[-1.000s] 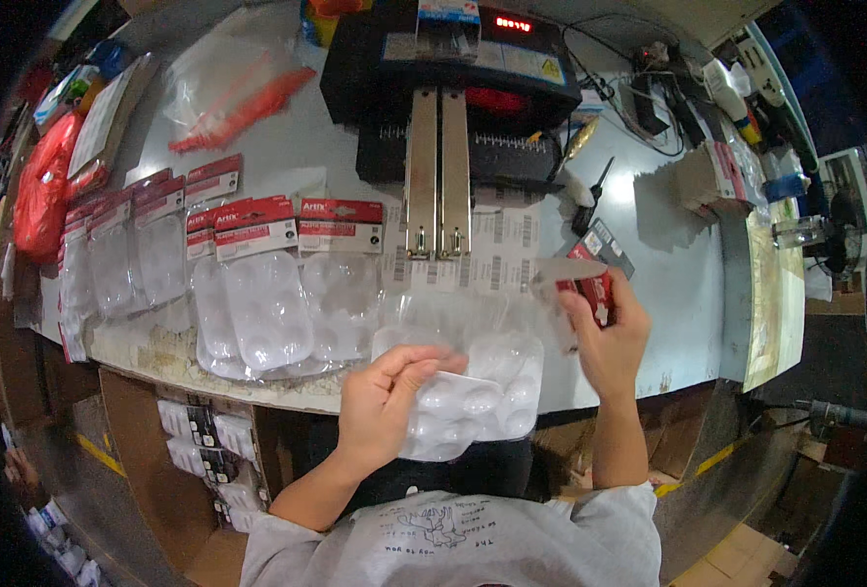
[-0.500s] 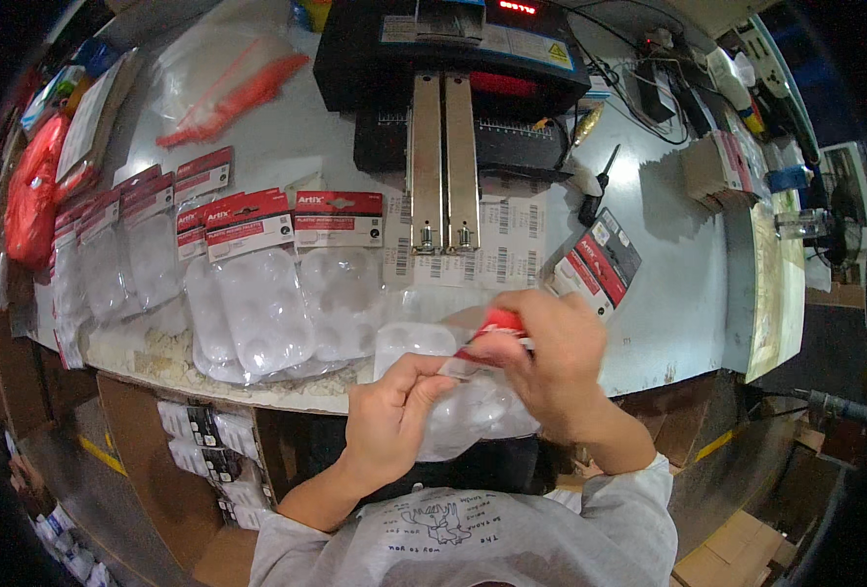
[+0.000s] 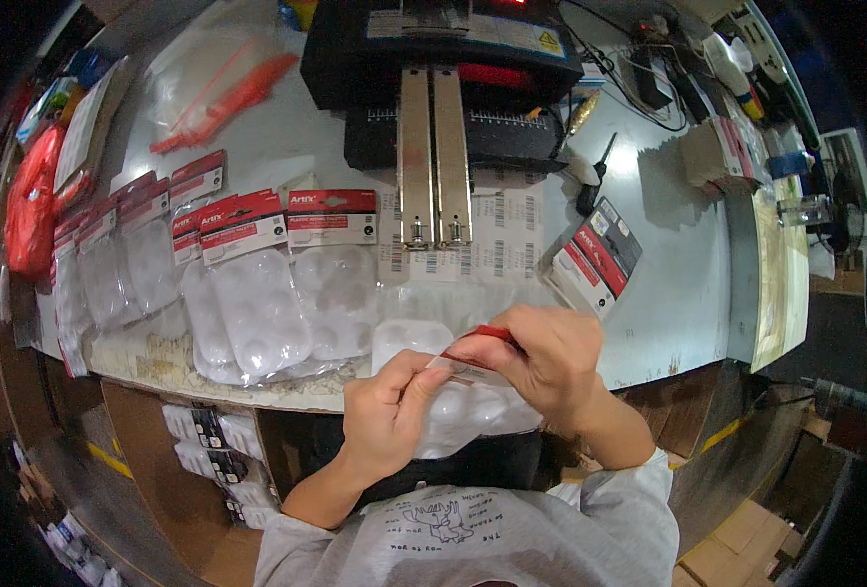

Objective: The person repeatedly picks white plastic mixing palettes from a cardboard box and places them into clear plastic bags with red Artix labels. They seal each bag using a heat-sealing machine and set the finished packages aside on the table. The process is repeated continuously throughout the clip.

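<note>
While the left hand (image 3: pixel 383 416) pinches the near left end of a red-and-white header card (image 3: pixel 473 372) between thumb and forefinger, the right hand (image 3: pixel 558 360) clamps the card's far right portion, thumb on top and fingers curled; each grip is thus closed on the same part. The card is positioned between the hands, above white palettes (image 3: pixel 453 421) with round wells, which lie partly on the front edge of the worktop (image 3: pixel 663 313) and project past it. Beyond the hands, a sheet of barcode labels (image 3: pixel 507 230) lies flat, partly covered by two parallel metal bars (image 3: pixel 414 147) extending from a black machine (image 3: pixel 350 59). Left of the hands, bagged palettes (image 3: pixel 257 313) with red-and-white headers lie overlapping in a group. Right of the label sheet, flat packs of cards (image 3: pixel 600 259) lie at an angle, with a black-handled tool (image 3: pixel 590 196) just beyond them. At the far right stands a card stack (image 3: pixel 717 157); at the far left, a red plastic bag (image 3: pixel 32 210).
</note>
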{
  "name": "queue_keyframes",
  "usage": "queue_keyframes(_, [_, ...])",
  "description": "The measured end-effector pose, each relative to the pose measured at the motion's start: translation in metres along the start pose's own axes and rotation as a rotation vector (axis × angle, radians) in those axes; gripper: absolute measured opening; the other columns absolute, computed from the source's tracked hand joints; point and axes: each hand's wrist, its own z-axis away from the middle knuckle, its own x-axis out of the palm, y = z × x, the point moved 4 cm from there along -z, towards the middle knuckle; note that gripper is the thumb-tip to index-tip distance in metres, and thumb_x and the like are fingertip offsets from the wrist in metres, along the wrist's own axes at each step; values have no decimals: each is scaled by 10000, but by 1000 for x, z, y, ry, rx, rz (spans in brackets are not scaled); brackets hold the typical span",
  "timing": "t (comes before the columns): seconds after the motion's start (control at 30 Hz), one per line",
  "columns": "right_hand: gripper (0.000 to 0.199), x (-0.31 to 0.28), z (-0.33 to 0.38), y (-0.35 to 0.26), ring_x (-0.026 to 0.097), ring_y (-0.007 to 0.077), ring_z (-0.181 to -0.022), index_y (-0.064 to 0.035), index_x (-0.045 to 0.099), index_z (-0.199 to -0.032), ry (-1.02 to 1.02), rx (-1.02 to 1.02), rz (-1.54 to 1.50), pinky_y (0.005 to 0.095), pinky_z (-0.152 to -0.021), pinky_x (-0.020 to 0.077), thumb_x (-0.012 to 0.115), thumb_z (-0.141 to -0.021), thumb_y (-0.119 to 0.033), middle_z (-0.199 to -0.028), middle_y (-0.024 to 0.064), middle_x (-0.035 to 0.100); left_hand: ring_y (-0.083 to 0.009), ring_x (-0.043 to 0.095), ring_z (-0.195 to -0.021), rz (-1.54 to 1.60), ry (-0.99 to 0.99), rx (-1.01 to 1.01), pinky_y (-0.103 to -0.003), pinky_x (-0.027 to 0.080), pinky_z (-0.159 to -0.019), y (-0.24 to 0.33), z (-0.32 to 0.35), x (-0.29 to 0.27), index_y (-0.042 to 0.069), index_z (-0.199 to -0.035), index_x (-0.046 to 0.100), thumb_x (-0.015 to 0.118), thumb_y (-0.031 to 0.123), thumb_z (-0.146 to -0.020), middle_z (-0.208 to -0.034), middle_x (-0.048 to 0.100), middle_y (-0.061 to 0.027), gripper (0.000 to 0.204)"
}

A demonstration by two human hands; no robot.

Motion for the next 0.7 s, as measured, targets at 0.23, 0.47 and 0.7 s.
queue_keyframes(0.23, [151,-3,5,38,569,104,-507,16,670,-812,-132,495,-402,232,-440,422,656,-804,-135,-637,73,621,-41,448,-620,165,258,-12,-193,368,-562,-16,-5,-18,-16,-874,622,540,134,-906,-685,577,16,174])
queue_keyframes(0.47, [211,19,39,48,610,102,-571,46,656,-879,-389,914,-943,207,-438,443,622,-846,-159,-696,82,641,-55,457,-691,234,291,-79,-199,382,-638,-35,-7,-18,-29,-863,592,488,154,-934,-761,585,-10,223])
queue_keyframes(0.7, [203,45,17,62,600,126,-575,62,624,-823,-257,997,-973,235,-503,484,562,-864,-127,-714,91,631,-229,481,-621,-151,287,-89,-345,394,-610,-39,-47,-15,-29,-807,497,417,234,-941,-668,497,-173,306])
